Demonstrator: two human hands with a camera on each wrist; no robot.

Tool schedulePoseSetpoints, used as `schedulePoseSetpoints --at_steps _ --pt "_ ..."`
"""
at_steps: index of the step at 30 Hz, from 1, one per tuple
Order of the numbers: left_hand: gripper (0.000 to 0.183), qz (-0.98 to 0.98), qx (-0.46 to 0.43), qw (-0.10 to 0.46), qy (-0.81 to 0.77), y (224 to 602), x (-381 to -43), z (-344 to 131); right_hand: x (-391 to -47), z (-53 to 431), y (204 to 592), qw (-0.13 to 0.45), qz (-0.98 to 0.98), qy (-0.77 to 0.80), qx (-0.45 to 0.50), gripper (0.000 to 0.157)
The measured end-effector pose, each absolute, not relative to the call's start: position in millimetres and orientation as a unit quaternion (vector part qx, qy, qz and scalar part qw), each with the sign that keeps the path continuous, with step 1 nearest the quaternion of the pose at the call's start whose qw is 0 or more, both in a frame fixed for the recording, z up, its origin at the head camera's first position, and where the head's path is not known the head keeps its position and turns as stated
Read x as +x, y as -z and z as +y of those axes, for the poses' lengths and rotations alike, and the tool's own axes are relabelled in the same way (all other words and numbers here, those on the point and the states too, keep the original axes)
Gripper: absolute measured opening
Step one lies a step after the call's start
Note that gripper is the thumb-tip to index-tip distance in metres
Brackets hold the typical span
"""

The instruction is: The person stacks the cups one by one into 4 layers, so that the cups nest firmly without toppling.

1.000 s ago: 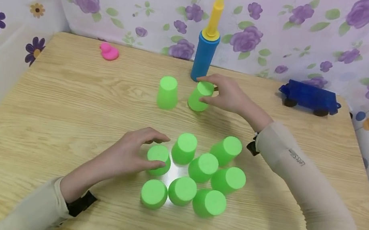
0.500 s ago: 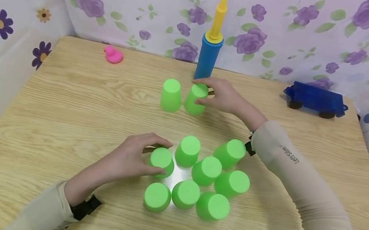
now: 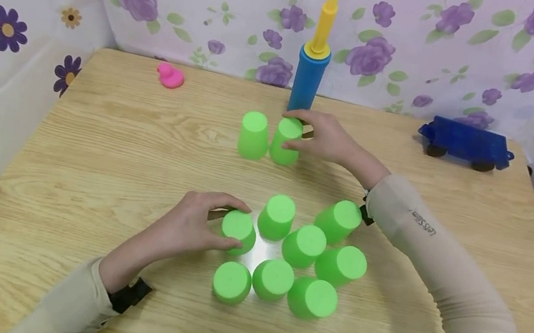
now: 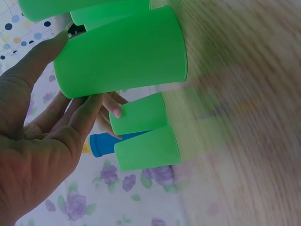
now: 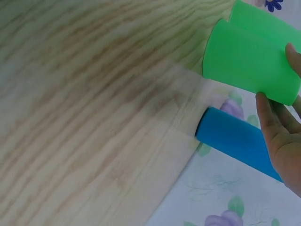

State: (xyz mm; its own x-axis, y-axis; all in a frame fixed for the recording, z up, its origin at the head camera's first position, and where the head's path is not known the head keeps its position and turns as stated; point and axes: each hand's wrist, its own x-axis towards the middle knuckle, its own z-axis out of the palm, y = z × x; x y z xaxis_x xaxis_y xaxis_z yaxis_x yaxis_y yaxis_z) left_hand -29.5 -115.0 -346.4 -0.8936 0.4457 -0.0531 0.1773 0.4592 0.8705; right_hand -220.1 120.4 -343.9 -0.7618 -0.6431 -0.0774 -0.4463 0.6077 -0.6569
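Note:
Green plastic cups stand upside down on the wooden table. At the back, my right hand (image 3: 326,138) grips one cup (image 3: 282,146) between thumb and fingers; the right wrist view shows that same cup (image 5: 249,59) with its rim at the tabletop. Just to its left stands another cup (image 3: 253,138), side by side with it. Nearer to me, my left hand (image 3: 188,221) holds the leftmost front cup (image 3: 238,226). In the left wrist view the thumb lies on one side of this cup (image 4: 124,52) and the fingers on the other.
Several more upturned cups (image 3: 303,246) cluster right of the left hand. A blue pump (image 3: 308,79) with a yellow nozzle stands behind the right hand. A pink duck (image 3: 170,77) sits at the back left, a blue toy wagon (image 3: 467,144) at the back right. Flowered cloth hangs behind.
My right hand has slid its cup left, up against the other back cup. My left fingers and thumb have closed in on the front cup, which stays in place among the others.

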Motion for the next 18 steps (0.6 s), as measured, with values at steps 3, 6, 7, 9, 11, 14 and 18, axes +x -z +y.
schedulePoseSetpoints --at_steps 3,6,7,9,11,14,18 --pt "0.048 0.849 0.182 0.142 -0.476 344.9 -30.7 -115.5 -221.0 122.2 347.6 0.158 0.877 0.333 -0.31 0.065" --pt "0.049 0.851 0.186 0.146 -0.468 344.8 -32.8 -116.2 -222.7 128.1 349.4 0.175 0.87 0.338 -0.313 0.072" --pt "0.049 0.851 0.186 0.148 -0.469 344.9 -33.4 -116.3 -223.2 131.4 349.5 0.183 0.869 0.338 -0.313 0.074" --pt "0.05 0.848 0.187 0.152 -0.472 345.3 -34.3 -116.5 -223.0 139.5 347.7 0.198 0.866 0.336 -0.313 0.078" --pt "0.052 0.845 0.189 0.155 -0.475 345.3 -35.1 -116.7 -221.0 148.9 343.9 0.207 0.865 0.335 -0.311 0.079" --pt "0.053 0.834 0.185 0.17 -0.491 344.6 -35.3 -117.3 -213.2 163.6 337.5 0.202 0.865 0.341 -0.307 0.077" --pt "0.053 0.83 0.172 0.189 -0.496 344.6 -33.9 -124.1 -196.1 178.2 333.1 0.18 0.867 0.349 -0.308 0.072"
